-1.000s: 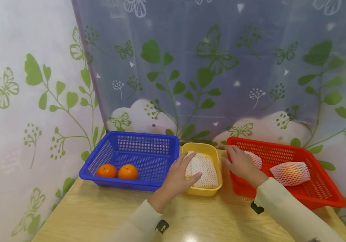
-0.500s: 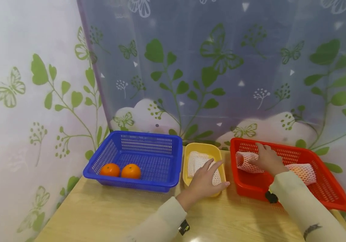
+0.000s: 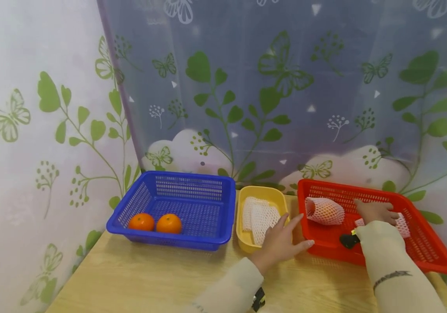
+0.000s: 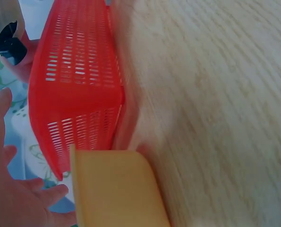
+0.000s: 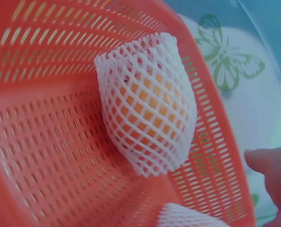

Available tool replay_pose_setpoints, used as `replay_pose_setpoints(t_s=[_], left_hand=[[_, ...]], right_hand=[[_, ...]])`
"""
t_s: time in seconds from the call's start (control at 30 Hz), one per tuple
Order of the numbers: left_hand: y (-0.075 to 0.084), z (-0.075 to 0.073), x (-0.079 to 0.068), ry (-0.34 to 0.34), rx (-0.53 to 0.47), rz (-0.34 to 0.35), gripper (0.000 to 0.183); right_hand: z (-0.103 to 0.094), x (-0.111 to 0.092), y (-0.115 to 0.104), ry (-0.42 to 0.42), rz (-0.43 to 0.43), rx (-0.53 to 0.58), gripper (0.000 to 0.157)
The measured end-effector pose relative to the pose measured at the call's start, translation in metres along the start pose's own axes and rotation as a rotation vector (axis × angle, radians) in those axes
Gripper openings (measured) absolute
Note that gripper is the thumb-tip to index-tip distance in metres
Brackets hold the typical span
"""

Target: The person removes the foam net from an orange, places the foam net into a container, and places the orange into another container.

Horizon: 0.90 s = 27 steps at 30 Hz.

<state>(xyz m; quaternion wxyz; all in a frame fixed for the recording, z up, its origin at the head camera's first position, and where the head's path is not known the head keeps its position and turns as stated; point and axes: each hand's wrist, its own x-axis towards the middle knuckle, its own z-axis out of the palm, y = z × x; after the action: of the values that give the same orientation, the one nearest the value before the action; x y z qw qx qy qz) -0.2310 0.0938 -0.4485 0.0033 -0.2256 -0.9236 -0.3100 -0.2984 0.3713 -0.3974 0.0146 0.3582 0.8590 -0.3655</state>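
Observation:
My left hand [image 3: 282, 242] hovers with spread fingers over the front right edge of the yellow container [image 3: 248, 248] and holds nothing. Two white foam net sleeves [image 3: 264, 221] lie inside that container. Over the right part of the red basket [image 3: 326, 248], my right hand [image 3: 375, 212] reaches down, partly covering a foam-netted orange [image 3: 403, 225]. Another orange in a foam net [image 3: 325, 211] lies at the basket's left end. The right wrist view shows a netted orange [image 5: 149, 106] against the basket wall, with a thumb or finger off to one side, apart from it.
On the left stands a blue basket [image 3: 192, 240] with two bare oranges [image 3: 169, 223] near its front wall. All three containers stand side by side on a wooden table [image 3: 137, 274]. A patterned curtain [image 3: 223, 108] hangs right behind them.
My right hand has moved rightward from the red basket's left edge, past the left netted orange, to above the right one. My left hand has drifted right across the yellow container, uncovering the sleeves.

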Motion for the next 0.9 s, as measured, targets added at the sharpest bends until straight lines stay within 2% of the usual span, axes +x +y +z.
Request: replay_pose_setpoints(t_s=[0.17, 0.37, 0.5, 0.7, 0.9], left_hand=[[0.001, 0.013, -0.002, -0.038, -0.014, -0.016, 0.066], [0.004, 0.017, -0.006, -0.043, -0.018, -0.029, 0.060], [0.006, 0.018, -0.006, -0.026, -0.004, -0.022, 0.060], [0.010, 0.018, -0.005, -0.016, -0.037, -0.044, 0.058], [0.011, 0.019, -0.004, -0.022, -0.052, -0.056, 0.056]], right_hand=[[0.003, 0.001, 0.014, 0.086, 0.079, 0.133, 0.100], [0.001, -0.006, 0.020, 0.073, 0.125, 0.227, 0.099], [-0.003, -0.002, 0.025, 0.038, 0.136, 0.241, 0.103], [-0.012, 0.002, 0.037, -0.032, 0.160, 0.244, 0.106], [-0.022, -0.005, 0.045, -0.068, 0.150, 0.180, 0.103]])
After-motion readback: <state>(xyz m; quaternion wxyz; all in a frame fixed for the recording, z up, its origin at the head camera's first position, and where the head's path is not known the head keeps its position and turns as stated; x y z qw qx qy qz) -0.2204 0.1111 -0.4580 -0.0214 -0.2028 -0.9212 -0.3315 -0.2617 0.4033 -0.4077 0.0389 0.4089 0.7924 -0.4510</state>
